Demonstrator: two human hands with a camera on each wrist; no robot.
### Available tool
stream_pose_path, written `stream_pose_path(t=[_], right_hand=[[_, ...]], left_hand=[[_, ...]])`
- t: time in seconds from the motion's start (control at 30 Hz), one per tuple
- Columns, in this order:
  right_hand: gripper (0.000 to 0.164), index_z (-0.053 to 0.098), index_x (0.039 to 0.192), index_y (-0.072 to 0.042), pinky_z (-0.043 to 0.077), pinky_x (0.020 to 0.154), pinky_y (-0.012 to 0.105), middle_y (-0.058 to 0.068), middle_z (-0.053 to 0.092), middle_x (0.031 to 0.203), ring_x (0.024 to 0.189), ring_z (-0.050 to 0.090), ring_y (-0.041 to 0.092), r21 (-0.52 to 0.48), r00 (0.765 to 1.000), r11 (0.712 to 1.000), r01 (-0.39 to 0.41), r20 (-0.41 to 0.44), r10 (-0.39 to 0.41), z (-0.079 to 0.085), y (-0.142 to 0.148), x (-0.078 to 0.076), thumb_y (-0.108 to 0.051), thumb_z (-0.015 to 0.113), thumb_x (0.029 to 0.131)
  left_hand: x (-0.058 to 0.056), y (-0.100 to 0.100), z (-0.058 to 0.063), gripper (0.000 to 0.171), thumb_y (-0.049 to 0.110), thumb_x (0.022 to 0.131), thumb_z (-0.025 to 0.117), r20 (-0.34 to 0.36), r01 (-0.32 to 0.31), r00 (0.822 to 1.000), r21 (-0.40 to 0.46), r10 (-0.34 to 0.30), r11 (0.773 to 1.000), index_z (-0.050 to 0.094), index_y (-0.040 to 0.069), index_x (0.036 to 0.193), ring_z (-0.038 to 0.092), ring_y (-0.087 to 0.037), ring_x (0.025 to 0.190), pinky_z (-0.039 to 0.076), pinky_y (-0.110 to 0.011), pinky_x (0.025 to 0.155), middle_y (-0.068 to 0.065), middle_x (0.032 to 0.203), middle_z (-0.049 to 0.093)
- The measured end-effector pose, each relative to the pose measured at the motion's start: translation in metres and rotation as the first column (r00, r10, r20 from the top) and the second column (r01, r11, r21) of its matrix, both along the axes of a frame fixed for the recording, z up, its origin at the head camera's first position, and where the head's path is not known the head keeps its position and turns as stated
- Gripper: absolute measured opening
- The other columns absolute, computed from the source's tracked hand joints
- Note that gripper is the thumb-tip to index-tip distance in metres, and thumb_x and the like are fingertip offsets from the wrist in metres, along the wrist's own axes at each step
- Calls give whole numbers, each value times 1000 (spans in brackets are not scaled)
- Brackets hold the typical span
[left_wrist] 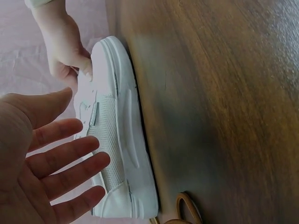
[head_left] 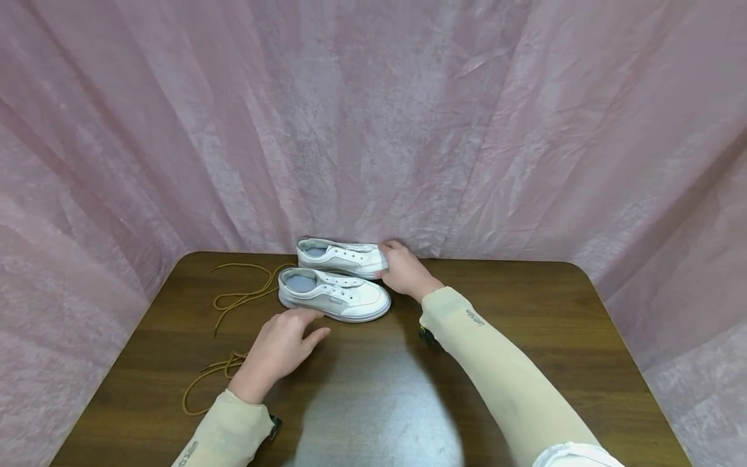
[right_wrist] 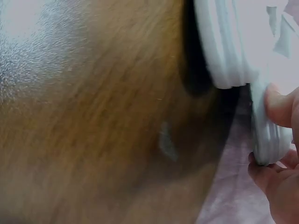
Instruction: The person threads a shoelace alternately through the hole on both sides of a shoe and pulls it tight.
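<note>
Two white sneakers without laces lie side by side at the table's back edge, toes to the right. My right hand (head_left: 404, 267) grips the toe of the far sneaker (head_left: 344, 255). In the right wrist view the thumb lies on top of that toe (right_wrist: 264, 135) and the fingers reach under its sole. My left hand (head_left: 286, 338) is beside the near sneaker (head_left: 356, 299), its fingers spread and loosely bent along the mesh side panel (left_wrist: 110, 144) in the left wrist view. It holds nothing.
One mustard-yellow shoelace (head_left: 245, 296) lies looped to the left of the sneakers. Another shoelace (head_left: 195, 383) lies nearer, partly hidden behind the left forearm. The brown wooden table (head_left: 513, 324) meets a pink curtain (head_left: 373, 130) hanging right behind the sneakers.
</note>
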State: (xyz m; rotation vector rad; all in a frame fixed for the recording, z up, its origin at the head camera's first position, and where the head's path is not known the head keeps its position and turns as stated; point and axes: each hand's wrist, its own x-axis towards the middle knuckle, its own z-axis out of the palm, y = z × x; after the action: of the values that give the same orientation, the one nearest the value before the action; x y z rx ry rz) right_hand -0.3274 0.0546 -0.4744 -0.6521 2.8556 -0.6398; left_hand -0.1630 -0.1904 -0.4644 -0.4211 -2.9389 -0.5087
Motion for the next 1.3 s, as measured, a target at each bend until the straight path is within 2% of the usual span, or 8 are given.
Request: stream_pose_path(t=[0.23, 0.47, 0.63, 0.77, 0.9, 1.07, 1.3], right_hand=[[78, 40, 140, -4, 38, 104, 38, 13, 41, 139, 127, 42, 26, 23, 1000, 1000, 6, 26, -6, 9, 10, 0, -36, 73, 77], [92, 30, 146, -11, 39, 102, 40, 13, 36, 143, 129, 40, 26, 32, 993, 999, 30, 109, -34, -4, 13, 5, -37, 74, 69], [96, 24, 148, -13, 37, 104, 42, 13, 33, 148, 134, 36, 29, 76, 992, 997, 7, 127, -17, -5, 10, 4, -35, 76, 70], [102, 18, 149, -9, 32, 109, 39, 10, 29, 152, 138, 31, 26, 116, 990, 992, -40, 140, 24, -2, 5, 0, -35, 79, 72], [99, 14, 150, -6, 29, 111, 38, 13, 25, 153, 140, 28, 26, 155, 987, 987, -53, 159, 28, -4, 0, 0, -37, 74, 77], [86, 15, 149, -6, 28, 112, 40, 15, 24, 152, 140, 25, 30, 184, 993, 983, -12, 117, -10, -11, 1, 2, -36, 64, 85], [83, 13, 149, -6, 26, 113, 42, 14, 19, 153, 142, 19, 31, 123, 999, 992, -14, 47, 9, -6, 15, 4, -29, 62, 87]], left_hand=[[1, -1, 0, 35, 43, 86, 63, 10, 1, 1000, -6, -1, 1000, 67, 19, 112, 65, -16, 99, 52, -39, 82, 4, 108, 69], [7, -1, -1, 35, 41, 85, 65, 26, -15, 1000, 1, 15, 1000, 67, 18, 112, 65, -17, 97, 52, -40, 81, 3, 106, 69], [8, -1, -1, 35, 41, 86, 65, 31, -16, 999, -3, 16, 1000, 67, 18, 111, 65, -17, 98, 51, -40, 82, 3, 107, 69], [8, -1, 0, 34, 40, 86, 65, 28, -12, 1000, -9, 12, 1000, 68, 18, 111, 65, -17, 98, 51, -40, 83, 2, 107, 69], [8, 1, 1, 34, 40, 85, 66, 27, -2, 1000, -9, 2, 1000, 68, 17, 110, 65, -17, 97, 51, -40, 83, 2, 106, 69], [8, 2, 2, 35, 40, 85, 65, 36, -7, 999, -7, 7, 1000, 67, 18, 112, 65, -16, 98, 51, -39, 83, 4, 107, 69], [9, -2, 1, 34, 41, 85, 66, 39, -18, 999, -2, 18, 1000, 68, 18, 110, 65, -17, 98, 51, -39, 83, 3, 107, 69]])
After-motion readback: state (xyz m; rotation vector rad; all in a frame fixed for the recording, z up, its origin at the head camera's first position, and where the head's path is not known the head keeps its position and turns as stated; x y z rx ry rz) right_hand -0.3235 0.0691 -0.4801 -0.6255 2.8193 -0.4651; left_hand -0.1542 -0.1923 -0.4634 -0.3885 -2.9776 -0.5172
